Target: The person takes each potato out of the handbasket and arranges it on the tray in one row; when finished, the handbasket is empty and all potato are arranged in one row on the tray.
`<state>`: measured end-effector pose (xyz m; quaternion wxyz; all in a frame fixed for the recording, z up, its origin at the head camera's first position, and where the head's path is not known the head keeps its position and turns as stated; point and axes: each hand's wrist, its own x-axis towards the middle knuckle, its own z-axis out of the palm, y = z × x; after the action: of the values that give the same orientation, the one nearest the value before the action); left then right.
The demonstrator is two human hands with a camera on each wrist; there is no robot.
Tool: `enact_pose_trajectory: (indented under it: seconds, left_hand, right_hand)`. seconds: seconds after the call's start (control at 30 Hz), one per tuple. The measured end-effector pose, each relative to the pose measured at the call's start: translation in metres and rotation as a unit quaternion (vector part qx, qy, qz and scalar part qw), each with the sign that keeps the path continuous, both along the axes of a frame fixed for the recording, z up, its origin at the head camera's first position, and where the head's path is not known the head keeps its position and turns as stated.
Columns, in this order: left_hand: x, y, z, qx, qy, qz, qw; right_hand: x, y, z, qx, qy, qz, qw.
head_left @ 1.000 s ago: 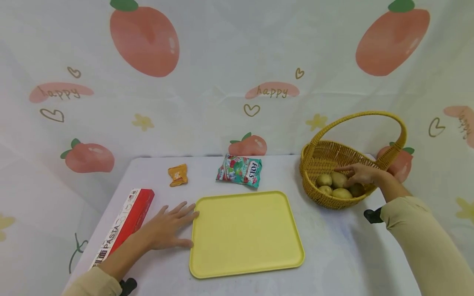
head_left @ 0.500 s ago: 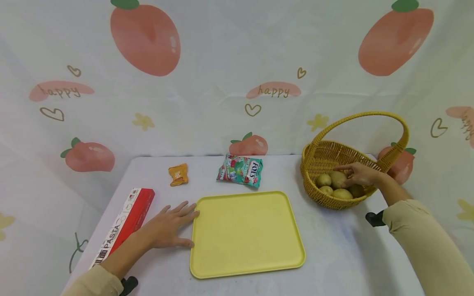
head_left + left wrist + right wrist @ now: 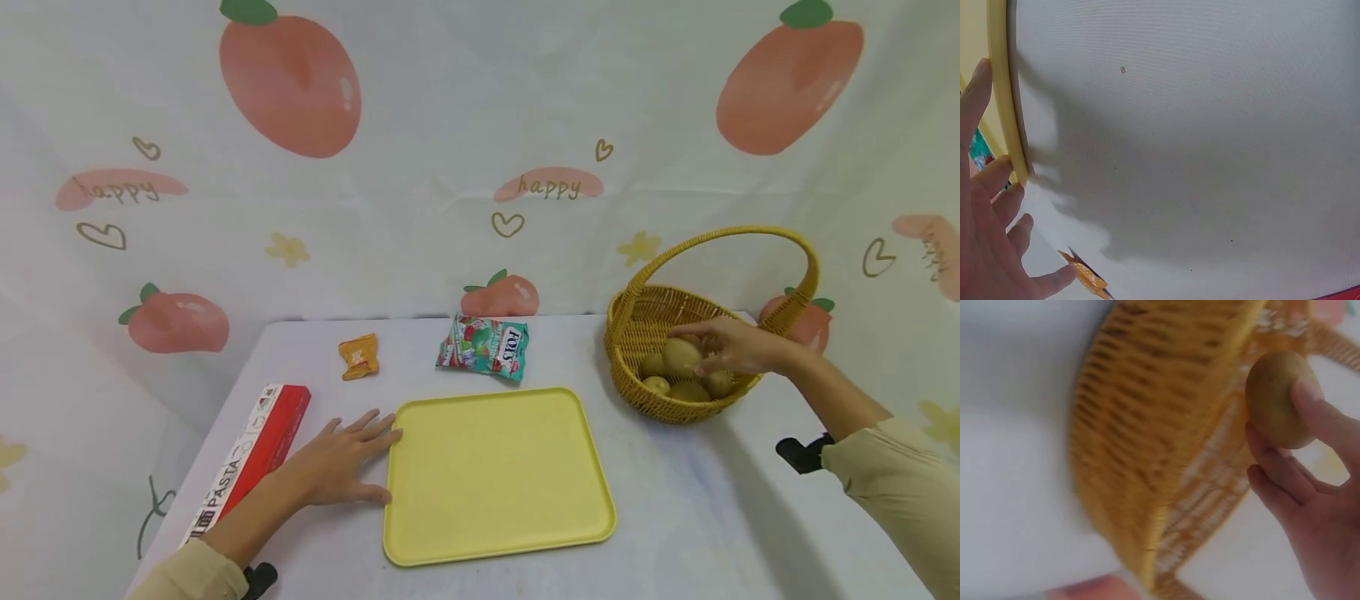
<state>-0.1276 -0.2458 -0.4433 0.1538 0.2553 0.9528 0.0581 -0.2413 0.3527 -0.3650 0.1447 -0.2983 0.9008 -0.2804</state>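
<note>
In the head view my right hand (image 3: 738,343) pinches a potato (image 3: 681,358) between thumb and fingers, over the wicker basket (image 3: 667,410). The right wrist view has this brownish oval potato (image 3: 1275,400) raised above the basket's rim, the thumb (image 3: 1313,406) on one side and fingers beneath. Several more potatoes (image 3: 690,392) lie inside the basket. On the other side, my left hand (image 3: 341,462) is spread with straight fingers, its fingertips and thumb at the left edge of a yellow tray (image 3: 498,475). From the left wrist, the fingers overlap the tray's rim (image 3: 1004,94).
A red and white pasta box (image 3: 255,454) lies at the left, partly behind the left forearm. Behind the tray are a small orange packet (image 3: 359,357) and a green Fox's candy bag (image 3: 486,346). The basket's tall handle (image 3: 738,230) arches over its opening.
My right hand has lifted a potato off the others in the basket, and its forearm has shifted right. My left hand stays at the tray.
</note>
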Motion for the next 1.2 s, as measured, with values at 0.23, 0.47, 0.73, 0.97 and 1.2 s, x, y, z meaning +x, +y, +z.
enact_pose_trajectory:
  seconds: [0.23,0.47,0.73,0.97,1.2]
  left_hand:
    - [0.000,-0.001,-0.001,-0.001,0.005,-0.001,1.0000]
    - [0.002,-0.001,-0.001,0.000,0.011,-0.008,0.9999]
    - [0.004,0.000,0.001,0.010,0.018,-0.009,0.9997]
    - [0.003,0.001,0.000,0.005,0.020,-0.010,0.9997]
    - [0.004,0.000,0.001,0.011,0.021,-0.016,0.9996]
  right_hand:
    - [0.015,-0.034,0.013,-0.027,0.004,0.075,0.997]
    - [0.017,-0.089,-0.002,-0.110,-0.085,0.143,0.980]
    - [0.023,-0.167,-0.026,-0.132,-0.110,0.187,0.967]
    - [0.023,-0.229,-0.052,-0.148,-0.106,0.164,0.970]
    - [0.022,-0.282,-0.072,-0.143,-0.066,0.147,0.977]
